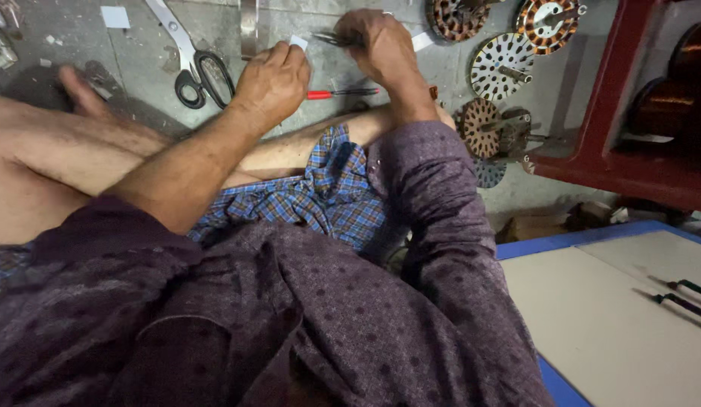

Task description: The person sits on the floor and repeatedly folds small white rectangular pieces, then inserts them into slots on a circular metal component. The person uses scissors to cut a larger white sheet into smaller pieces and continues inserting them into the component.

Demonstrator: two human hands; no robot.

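Observation:
I sit cross-legged on a grey floor. My left hand [273, 79] pinches a small white paper piece [298, 42] between thumb and fingers. My right hand [381, 45] is closed around a dark metal hand tool [332, 38], probably pliers or scissors, whose tip points toward the paper piece. A red-handled screwdriver [339, 93] lies on the floor just below both hands. Large black-handled scissors [196, 68] lie to the left of my left hand.
Several round motor stators and rotors [501, 66] lie at the upper right. A red shelf [629, 136] holds copper wire spools [667, 102]. A pale board with a blue edge [614, 316] at the lower right carries dark-handled tools [686, 298]. Paper scraps [114, 16] dot the floor.

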